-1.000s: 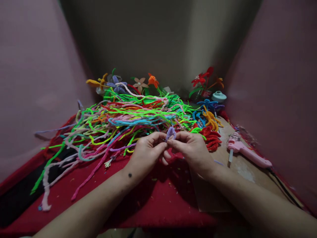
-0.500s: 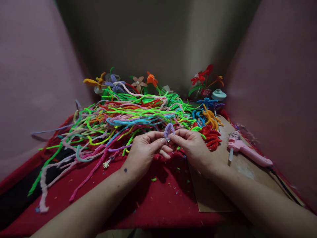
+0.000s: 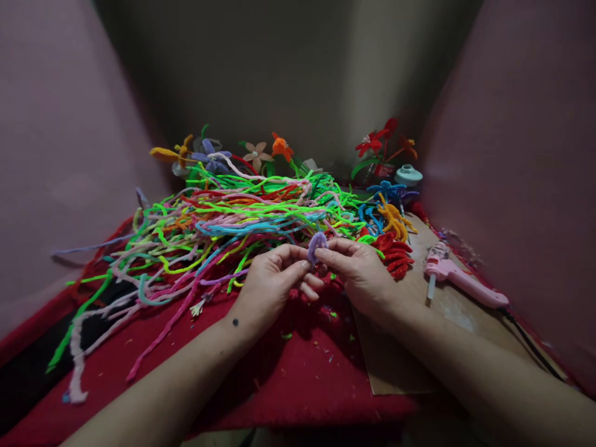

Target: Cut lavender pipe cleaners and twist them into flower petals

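Observation:
A lavender pipe cleaner (image 3: 317, 242), bent into a small rounded loop, is pinched between my two hands. My left hand (image 3: 278, 273) grips its left side between thumb and index finger, the other fingers curled below. From the right, my right hand (image 3: 361, 270) presses its thumb and index finger on the loop's right side. Behind the hands spreads a large tangled heap of pipe cleaners (image 3: 251, 208) in green, pink, blue, yellow and red. Red pipe-cleaner pieces (image 3: 395, 256) lie just beyond my right hand.
A pink glue gun (image 3: 465, 282) rests on a brown board (image 3: 405, 372) at right. Finished orange (image 3: 282, 146) and red flowers (image 3: 371, 143) stand at the back, near a pale teal container (image 3: 408, 176). Small scraps dot the red cloth (image 3: 298, 385).
The lavender loop has turned and looks fuller and more closed, with my right thumb now higher on it. The view has shifted slightly.

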Tool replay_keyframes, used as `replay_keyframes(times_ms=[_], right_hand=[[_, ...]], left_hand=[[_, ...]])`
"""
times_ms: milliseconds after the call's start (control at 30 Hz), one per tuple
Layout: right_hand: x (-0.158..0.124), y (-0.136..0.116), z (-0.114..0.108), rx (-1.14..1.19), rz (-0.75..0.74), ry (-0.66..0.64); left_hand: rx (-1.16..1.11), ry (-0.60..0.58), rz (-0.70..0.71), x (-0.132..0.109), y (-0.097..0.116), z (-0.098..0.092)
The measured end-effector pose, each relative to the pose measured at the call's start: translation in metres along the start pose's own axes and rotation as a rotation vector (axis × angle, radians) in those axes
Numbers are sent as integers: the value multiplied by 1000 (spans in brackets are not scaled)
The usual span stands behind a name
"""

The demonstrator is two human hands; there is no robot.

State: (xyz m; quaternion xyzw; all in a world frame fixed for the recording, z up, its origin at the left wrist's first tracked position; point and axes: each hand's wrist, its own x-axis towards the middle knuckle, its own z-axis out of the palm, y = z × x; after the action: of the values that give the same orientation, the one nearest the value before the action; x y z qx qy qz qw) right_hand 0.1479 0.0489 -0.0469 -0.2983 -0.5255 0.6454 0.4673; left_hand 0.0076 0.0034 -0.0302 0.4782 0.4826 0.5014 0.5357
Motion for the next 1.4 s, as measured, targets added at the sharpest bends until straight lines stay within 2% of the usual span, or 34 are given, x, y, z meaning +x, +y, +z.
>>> replay_keyframes(times_ms=[133,433,533,633,800,1000,1100,1267,1400], right_hand=[[0,-2,1,-45,12,41],[-3,-1,5,-83,35,0],[-3,-1,4,-86,58,-28],[-3,-5,5,-126,96,-47],[-7,-11,10,-212,132,-65],[-9,-10,8,-217,178,-166],[-10,-6,5,-276,211,-205],[-11,-2,3,-393,217,-158],[-11,-2,3,-441,215,-152]], left_hand=[[16,-17,-8,2,-1,-2],[-11,-35,-32,6,-9,-6],[114,-29,-83,6,-5,-11],[213,-16,-71,5,2,-16],[144,-28,51,1,14,-17],[227,-65,8,-1,15,-18],[370,-38,63,0,18,-21],[725,-69,316,-1,23,-26],[864,-159,313,-2,23,-30]])
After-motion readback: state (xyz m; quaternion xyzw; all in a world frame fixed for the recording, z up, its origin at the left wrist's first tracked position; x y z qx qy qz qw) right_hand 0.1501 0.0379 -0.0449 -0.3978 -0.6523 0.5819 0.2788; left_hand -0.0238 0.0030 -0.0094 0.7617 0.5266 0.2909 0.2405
